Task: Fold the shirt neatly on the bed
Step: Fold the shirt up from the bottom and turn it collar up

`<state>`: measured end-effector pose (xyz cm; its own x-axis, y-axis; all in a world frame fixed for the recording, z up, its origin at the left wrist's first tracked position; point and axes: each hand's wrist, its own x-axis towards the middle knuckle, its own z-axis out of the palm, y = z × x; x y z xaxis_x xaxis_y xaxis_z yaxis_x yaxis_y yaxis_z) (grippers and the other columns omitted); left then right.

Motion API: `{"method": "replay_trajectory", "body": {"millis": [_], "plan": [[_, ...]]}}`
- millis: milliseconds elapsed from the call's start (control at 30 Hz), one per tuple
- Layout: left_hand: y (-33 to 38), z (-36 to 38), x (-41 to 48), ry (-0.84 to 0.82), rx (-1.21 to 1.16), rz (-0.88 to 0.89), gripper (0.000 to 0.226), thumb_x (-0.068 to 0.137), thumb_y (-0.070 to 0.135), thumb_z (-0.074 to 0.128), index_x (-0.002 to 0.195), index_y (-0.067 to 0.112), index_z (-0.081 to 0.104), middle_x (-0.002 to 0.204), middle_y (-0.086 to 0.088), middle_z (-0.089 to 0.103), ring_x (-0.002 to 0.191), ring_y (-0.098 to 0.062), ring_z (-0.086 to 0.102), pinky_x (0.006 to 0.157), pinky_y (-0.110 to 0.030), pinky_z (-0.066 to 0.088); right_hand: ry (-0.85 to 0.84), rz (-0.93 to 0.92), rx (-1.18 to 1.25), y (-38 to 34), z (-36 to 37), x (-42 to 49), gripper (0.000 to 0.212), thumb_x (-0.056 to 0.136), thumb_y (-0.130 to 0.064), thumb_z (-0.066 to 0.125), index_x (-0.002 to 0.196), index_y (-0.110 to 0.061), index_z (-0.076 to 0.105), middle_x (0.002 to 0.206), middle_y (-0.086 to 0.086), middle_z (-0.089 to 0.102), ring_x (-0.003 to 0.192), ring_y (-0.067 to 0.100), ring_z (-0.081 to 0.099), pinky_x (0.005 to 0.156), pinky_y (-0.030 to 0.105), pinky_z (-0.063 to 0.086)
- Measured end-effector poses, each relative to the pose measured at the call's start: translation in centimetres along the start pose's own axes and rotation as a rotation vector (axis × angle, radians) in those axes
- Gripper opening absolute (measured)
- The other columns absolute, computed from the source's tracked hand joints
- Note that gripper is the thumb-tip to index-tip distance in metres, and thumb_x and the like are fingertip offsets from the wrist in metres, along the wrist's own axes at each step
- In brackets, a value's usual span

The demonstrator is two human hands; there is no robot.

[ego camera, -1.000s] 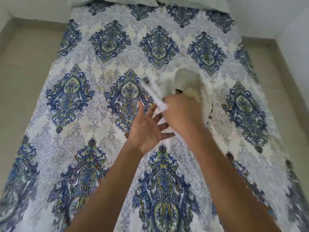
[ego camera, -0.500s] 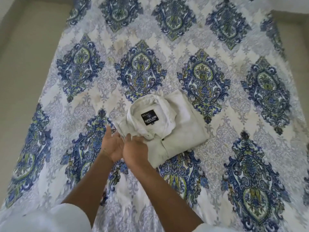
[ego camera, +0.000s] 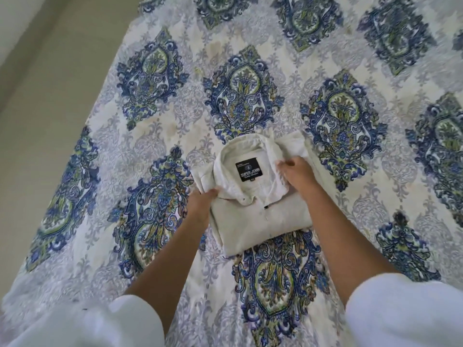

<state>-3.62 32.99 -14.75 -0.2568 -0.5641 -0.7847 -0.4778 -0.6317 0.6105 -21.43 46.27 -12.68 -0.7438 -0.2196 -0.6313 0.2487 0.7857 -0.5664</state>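
- Filling most of the view, the bed (ego camera: 155, 136) has a pale cover printed with big blue and green medallions.
- A strip of plain beige floor (ego camera: 50, 83) runs along the bed's left side.
- The shirt (ego camera: 263, 226), off-white, lies on the bed near the middle of the view, folded into a compact rectangle with its front up. Its lower edge sits over the top of one medallion.
- Two white sleeves (ego camera: 406, 311) cover the person's upper arms at the bottom corners. Both bare forearms reach forward to the shirt.
- The collar (ego camera: 233, 151) is at the far end of the folded shirt, spread open, with its points toward the person.
- The left hand (ego camera: 200, 204) is at the shirt's left edge, just beneath the collar point. Its thumb lies on top and its fingers tuck under the cloth, so it is grasping the shirt.
- The right hand (ego camera: 298, 174) is on the right side of the collar. Its fingers curl down over the fabric there, grasping it too.
- A black label (ego camera: 248, 169) with white lettering shows inside the collar, between the two hands.
- A small dark button (ego camera: 266, 207) sits on the front placket just below the collar.
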Motion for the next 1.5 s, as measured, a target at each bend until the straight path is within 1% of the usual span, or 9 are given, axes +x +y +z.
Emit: {"method": "replay_trajectory", "body": {"millis": [167,300,400,567,700,867,1000,1133,1500], "plan": [[-0.7,0.4,-0.2,0.249,0.232,0.215,0.013,0.087,0.011,0.056,0.099,0.006,0.053,0.091,-0.014,0.059,0.087,-0.028,0.057,0.068,-0.034,0.043,-0.067,-0.007,0.021,-0.4,0.4,1.8,0.052,0.075,-0.045,0.07,0.114,-0.013,0.057,0.112,0.008,0.065,0.101,0.028,0.061,0.093,0.048,0.048],[-0.7,0.2,-0.4,0.433,0.742,0.615,0.053,0.085,0.025,0.063,0.13,0.01,0.041,0.133,-0.013,0.041,0.124,-0.031,0.038,0.101,-0.045,0.033,-0.092,-0.044,0.096,-1.2,-0.4,1.8,0.053,0.082,-0.048,0.062,0.121,-0.013,0.056,0.119,0.006,0.062,0.109,0.026,0.057,0.098,0.045,0.045],[0.7,1.2,-0.5,0.312,0.962,0.813,0.048,0.088,0.042,0.056,0.125,0.013,0.05,0.127,-0.009,0.046,0.121,-0.028,0.037,0.101,-0.039,0.027,-0.14,-0.07,0.178,-1.3,-0.9,2.1,0.047,0.088,-0.042,0.058,0.121,-0.01,0.055,0.116,0.004,0.059,0.105,0.019,0.053,0.094,0.033,0.042],[3.7,3.9,0.4,0.273,0.906,0.587,0.027,0.088,0.034,0.055,0.103,0.012,0.052,0.093,-0.007,0.061,0.09,-0.029,0.057,0.076,-0.039,0.046,0.007,-0.303,-0.178,-1.7,-0.3,2.7,0.03,0.092,-0.028,0.054,0.065,-0.018,0.045,0.062,-0.002,0.044,0.056,0.014,0.041,0.054,0.028,0.031],[5.0,4.6,1.0,0.296,0.761,0.488,0.018,0.092,0.028,0.046,0.091,0.01,0.048,0.068,0.001,0.051,0.07,-0.025,0.052,0.052,-0.029,0.033,0.215,-0.351,-0.169,-2.5,0.7,2.9,0.026,0.093,-0.034,0.05,0.077,-0.013,0.045,0.067,-0.003,0.045,0.07,0.02,0.045,0.054,0.029,0.03],[2.7,2.7,-0.4,0.501,0.58,0.536,0.045,0.087,0.039,0.059,0.117,0.008,0.05,0.119,-0.012,0.051,0.113,-0.029,0.045,0.089,-0.039,0.037,0.494,-0.212,-0.126,-1.0,-1.6,3.4,0.037,0.095,-0.041,0.043,0.097,-0.007,0.057,0.108,0.012,0.057,0.101,0.026,0.055,0.082,0.041,0.052],[-1.1,1.3,-0.9,0.402,0.332,0.185,0.072,0.08,0.031,0.071,0.135,0.006,0.031,0.139,-0.017,0.032,0.128,-0.034,0.033,0.105,-0.045,0.032,0.123,-0.075,0.145,2.1,-5.3,4.0,0.048,0.086,-0.037,0.061,0.124,-0.011,0.047,0.122,0.006,0.05,0.107,0.022,0.05,0.091,0.036,0.041],[-1.9,1.2,-1.3,0.135,0.019,0.053,0.046,0.083,0.02,0.068,0.12,0.008,0.043,0.109,-0.009,0.056,0.097,-0.028,0.058,0.081,-0.042,0.051,-0.158,-0.027,0.014,3.0,-7.1,4.1,0.078,0.078,-0.028,0.073,0.142,-0.013,0.032,0.142,0.006,0.042,0.126,0.026,0.044,0.096,0.033,0.035],[4.2,-3.1,-0.3,-0.077,0.423,0.23,0.018,0.091,0.021,0.057,0.098,0.004,0.057,0.076,-0.007,0.061,0.064,-0.021,0.058,0.049,-0.025,0.043,-0.257,0.135,0.282,6.3,-5.6,-1.0,0.08,0.066,-0.023,0.078,0.135,-0.006,0.041,0.13,0.014,0.055,0.101,0.037,0.063,0.096,0.052,0.047]]}}
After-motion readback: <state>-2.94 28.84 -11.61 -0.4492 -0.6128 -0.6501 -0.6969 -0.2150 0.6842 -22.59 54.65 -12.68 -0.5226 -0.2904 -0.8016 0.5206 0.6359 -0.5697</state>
